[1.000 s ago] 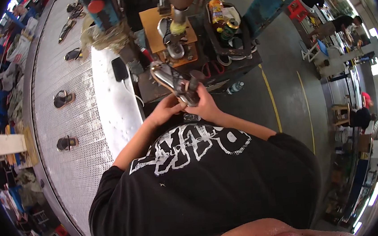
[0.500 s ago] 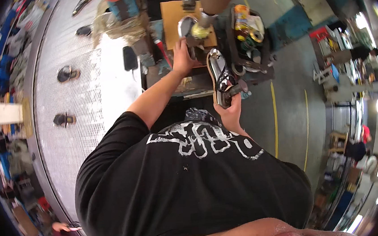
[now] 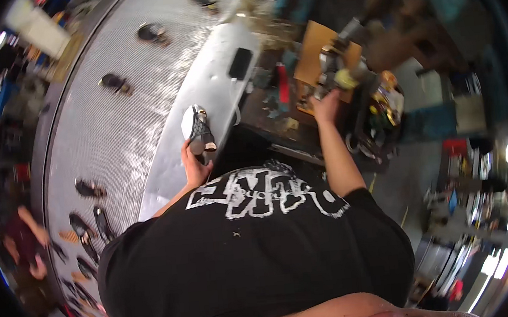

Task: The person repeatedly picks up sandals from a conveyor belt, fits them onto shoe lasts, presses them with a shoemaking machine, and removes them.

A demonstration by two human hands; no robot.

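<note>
My left hand is closed round the heel end of a dark sandal with a shiny pale toe part. It holds the sandal over the smooth metal ledge beside the belt. Over at the machine, my right hand is closed on the near end of another shiny sandal, which lies over a tan board. A pale yellow part of the machine sits right next to that sandal. Blur hides the finer detail there.
A ribbed conveyor belt carries several sandals on the left. On the ledge lies a black phone-like slab. A dark bin with bottles and tape stands right of the machine. A person works beyond the belt.
My view has turned left. My left hand has moved from the machine to the ledge, now with a sandal in it. My right hand has brought its sandal up to the machine.
</note>
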